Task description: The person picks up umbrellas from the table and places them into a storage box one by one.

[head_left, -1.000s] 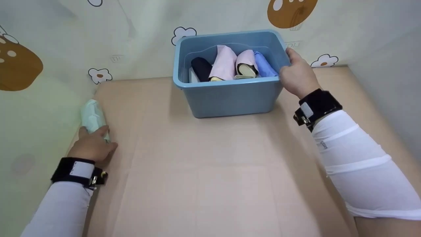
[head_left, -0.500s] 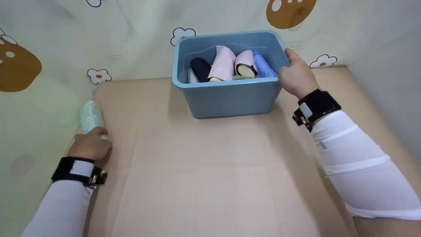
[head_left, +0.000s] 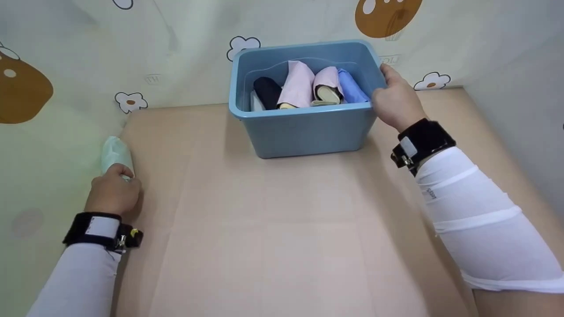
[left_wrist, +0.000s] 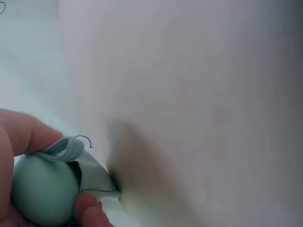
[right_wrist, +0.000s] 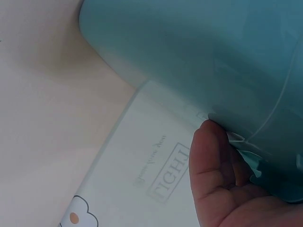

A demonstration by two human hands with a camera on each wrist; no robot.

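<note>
At the left edge, my left hand [head_left: 112, 189] grips the near end of a pale green cloth bundle [head_left: 116, 152], long and rolled up. In the left wrist view, fingers and thumb curl round a smooth, rounded green end [left_wrist: 45, 189] wrapped in loose cloth [left_wrist: 97, 177] with a stray thread. My right hand [head_left: 398, 99] holds the right rim of a blue plastic bin [head_left: 308, 134]; the right wrist view shows its fingers [right_wrist: 208, 156] against the bin's wall. Inside lie a dark roll [head_left: 267, 91], two pink rolls [head_left: 298, 83] with yellowish insides, and a blue one [head_left: 352, 86].
The bin stands on a beige table surface [head_left: 273, 229], against a wall covering [head_left: 189, 57] printed with flowers and brown shapes. This covering also rises along the left side, close beside the bundle. A plain grey wall [head_left: 520, 97] bounds the right side.
My left hand's fingers have curled in round the green bundle's near end, and hand and bundle have shifted slightly left. The right hand keeps its hold on the bin.
</note>
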